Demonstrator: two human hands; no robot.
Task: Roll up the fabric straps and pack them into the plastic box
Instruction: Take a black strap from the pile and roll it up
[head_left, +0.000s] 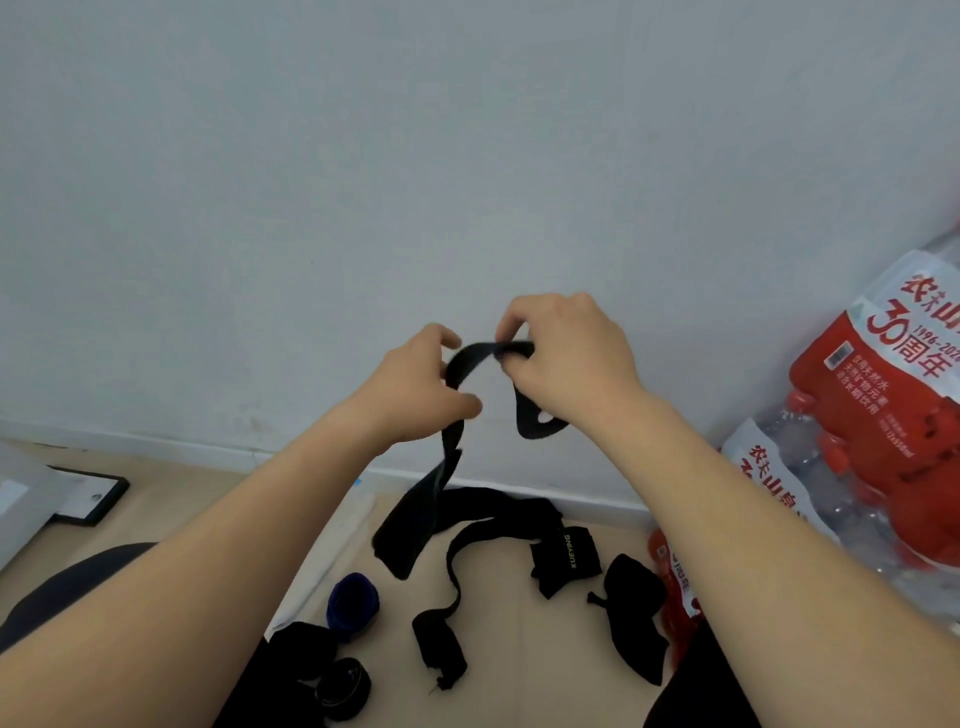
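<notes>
A long black fabric strap (415, 514) is held up in front of the wall. My left hand (415, 384) pinches it just below its top bend, and my right hand (566, 358) pinches its upper end, where a thumb loop (535, 423) hangs down. The strap's tail drops to the floor. On the wooden floor below lie more black straps: a long loose one (467, 551), one with a yellow-lettered label (569, 558), and a bunched one (631, 603). A rolled blue strap (353, 605) and a rolled black strap (343, 688) stand near my left forearm. A translucent plastic box (21, 499) shows at the left edge.
Shrink-wrapped packs of water bottles (878, 415) with red labels are stacked at the right against the wall. A black-framed flat board (91, 499) lies at the left by the box. A white sheet (332, 551) lies on the floor under my left forearm.
</notes>
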